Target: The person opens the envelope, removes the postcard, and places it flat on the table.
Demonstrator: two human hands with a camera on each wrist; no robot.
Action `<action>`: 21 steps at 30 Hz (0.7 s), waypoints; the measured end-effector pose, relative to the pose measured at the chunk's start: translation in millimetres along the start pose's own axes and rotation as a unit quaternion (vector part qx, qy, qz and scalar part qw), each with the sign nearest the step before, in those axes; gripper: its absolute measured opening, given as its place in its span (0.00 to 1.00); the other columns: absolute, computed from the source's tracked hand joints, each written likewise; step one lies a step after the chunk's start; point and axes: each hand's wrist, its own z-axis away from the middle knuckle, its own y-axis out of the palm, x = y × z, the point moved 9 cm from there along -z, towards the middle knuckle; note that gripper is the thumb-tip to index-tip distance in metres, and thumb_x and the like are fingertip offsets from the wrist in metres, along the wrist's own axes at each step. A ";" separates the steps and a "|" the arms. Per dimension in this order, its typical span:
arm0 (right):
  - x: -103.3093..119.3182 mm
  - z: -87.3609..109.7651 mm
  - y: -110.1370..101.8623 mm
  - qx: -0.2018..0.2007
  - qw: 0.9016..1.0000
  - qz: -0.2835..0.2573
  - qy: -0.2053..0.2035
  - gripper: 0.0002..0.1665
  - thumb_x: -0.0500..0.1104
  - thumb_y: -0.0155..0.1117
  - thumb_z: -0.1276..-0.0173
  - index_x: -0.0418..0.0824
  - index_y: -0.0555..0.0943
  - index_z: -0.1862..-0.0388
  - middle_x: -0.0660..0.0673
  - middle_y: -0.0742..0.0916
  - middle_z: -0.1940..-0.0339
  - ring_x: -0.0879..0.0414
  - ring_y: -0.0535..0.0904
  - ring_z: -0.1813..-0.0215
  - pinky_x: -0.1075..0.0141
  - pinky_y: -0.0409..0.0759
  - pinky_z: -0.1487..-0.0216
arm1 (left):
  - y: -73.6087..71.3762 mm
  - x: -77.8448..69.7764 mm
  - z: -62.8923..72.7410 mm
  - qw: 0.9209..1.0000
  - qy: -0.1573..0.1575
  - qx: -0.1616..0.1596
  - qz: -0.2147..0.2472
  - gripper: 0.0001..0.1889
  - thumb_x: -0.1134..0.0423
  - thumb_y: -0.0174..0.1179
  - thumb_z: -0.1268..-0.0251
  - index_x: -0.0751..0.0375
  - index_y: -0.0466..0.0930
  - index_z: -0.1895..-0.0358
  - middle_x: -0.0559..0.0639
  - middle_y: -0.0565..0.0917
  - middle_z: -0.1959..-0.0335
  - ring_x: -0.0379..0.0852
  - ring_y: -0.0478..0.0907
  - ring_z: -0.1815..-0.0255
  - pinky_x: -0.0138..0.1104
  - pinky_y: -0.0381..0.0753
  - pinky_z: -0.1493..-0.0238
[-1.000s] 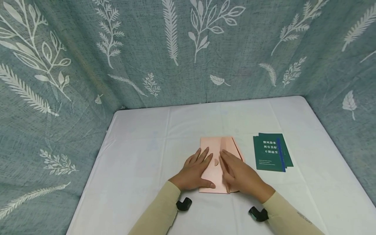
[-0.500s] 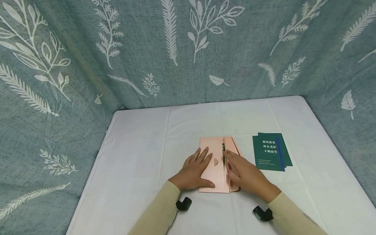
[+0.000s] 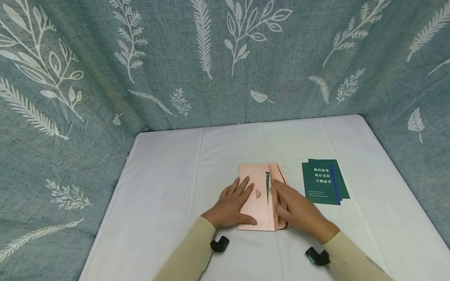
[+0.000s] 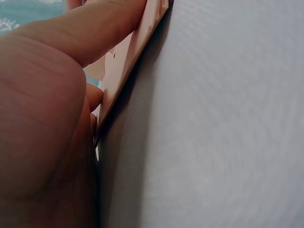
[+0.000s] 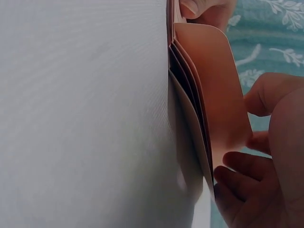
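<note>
A pale pink envelope with a small half-round mark lies upright in front of me in the head view. My left hand rests flat on its left part, fingers spread, thumb near the bottom edge. At the right side, my right hand holds the flap at its edge with thumb and fingers, and the flap stands raised. A strip of a green card with white writing shows in the slit beside it. Several layered pink edges fan out under the flap in the right wrist view.
Two overlapping dark green cards with white characters lie to the right, one with a blue strip. A white cloth covers the table. Blue-green leaf-patterned curtains hang behind it and at both sides.
My right hand has drawn back slightly to the right, lifting the flap from the envelope. A green card strip has come into sight there. My left hand stays in place.
</note>
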 end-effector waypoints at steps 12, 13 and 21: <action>-12.7 5.4 -3.1 -0.015 1.000 0.015 0.012 0.42 0.42 0.65 0.22 0.31 0.64 0.15 0.36 0.64 0.12 0.37 0.62 0.16 0.42 0.67 0.23 | 1.1 0.7 -0.9 1.000 -0.002 -0.004 -0.003 0.63 0.30 0.72 0.35 0.52 0.45 0.09 0.47 0.35 0.08 0.53 0.25 0.11 0.56 0.41 0.17; -13.0 5.6 -3.4 -0.017 1.000 0.017 0.009 0.41 0.42 0.65 0.21 0.30 0.65 0.15 0.36 0.64 0.12 0.37 0.62 0.16 0.42 0.67 0.23 | 1.2 0.8 -1.1 1.000 -0.002 -0.004 -0.003 0.63 0.30 0.72 0.35 0.52 0.45 0.09 0.47 0.35 0.08 0.53 0.26 0.11 0.56 0.41 0.17; -17.5 7.6 -2.4 -0.019 0.997 0.074 0.004 0.36 0.43 0.68 0.20 0.27 0.72 0.21 0.33 0.69 0.15 0.36 0.64 0.17 0.42 0.68 0.24 | 2.4 2.0 -1.2 1.000 -0.001 -0.008 0.008 0.63 0.30 0.73 0.36 0.52 0.45 0.09 0.46 0.35 0.09 0.52 0.26 0.11 0.56 0.40 0.17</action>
